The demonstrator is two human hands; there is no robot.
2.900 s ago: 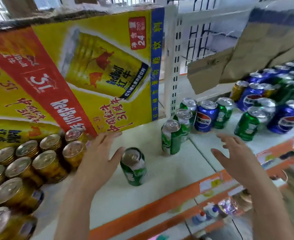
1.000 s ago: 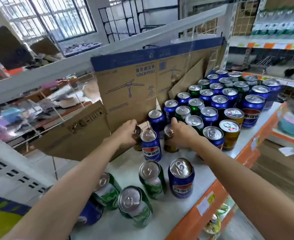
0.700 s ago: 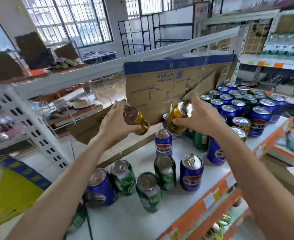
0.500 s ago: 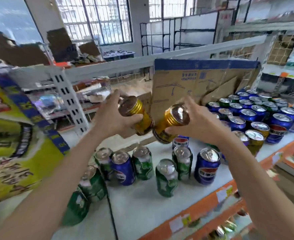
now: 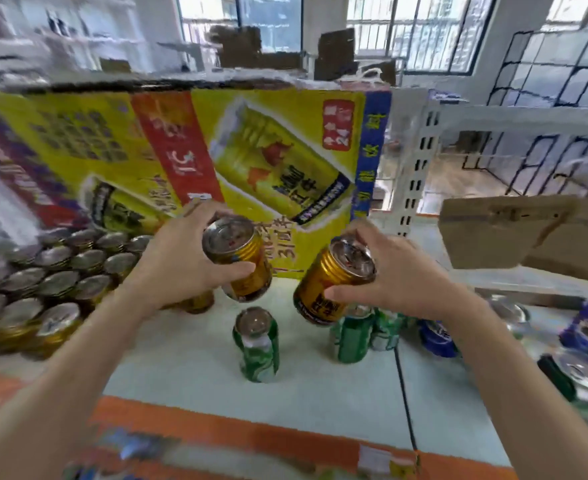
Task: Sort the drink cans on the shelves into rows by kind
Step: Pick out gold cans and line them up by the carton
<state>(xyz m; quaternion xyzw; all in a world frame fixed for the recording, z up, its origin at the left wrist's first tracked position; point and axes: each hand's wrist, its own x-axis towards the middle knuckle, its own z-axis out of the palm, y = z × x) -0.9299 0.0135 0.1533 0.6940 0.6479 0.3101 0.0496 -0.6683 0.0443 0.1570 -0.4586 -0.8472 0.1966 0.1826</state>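
Left hand: we are gripping a gold can (image 5: 238,258) in our left hand (image 5: 181,265), fingers curled over its far side and thumb crossing the near side; the can is in the air, its top tipped toward the camera.
Right hand: we are holding a second gold can (image 5: 334,278) in our right hand (image 5: 394,273), fingers over the rim and thumb pressing the label; it is tilting with its base down and to the left, clear of the shelf.
Held cans: the two are hanging side by side, near each other but apart, in front of the yellow carton (image 5: 188,161).
Gold block: we are seeing a packed group of gold cans (image 5: 43,289) standing upright at the left of the white shelf (image 5: 320,393), just left of our left wrist.
Green cans: one green can (image 5: 257,344) is standing alone below the held pair; two more green cans (image 5: 365,332) are standing under the right-hand can, touching each other.
Blue cans: blue cans (image 5: 437,336) are sitting further right, partly hidden by our right forearm and blurred.
Shelf edge: an orange strip (image 5: 251,434) is running along the front.
Right background: a brown cardboard flap (image 5: 507,233) is leaning past the white upright (image 5: 413,174).
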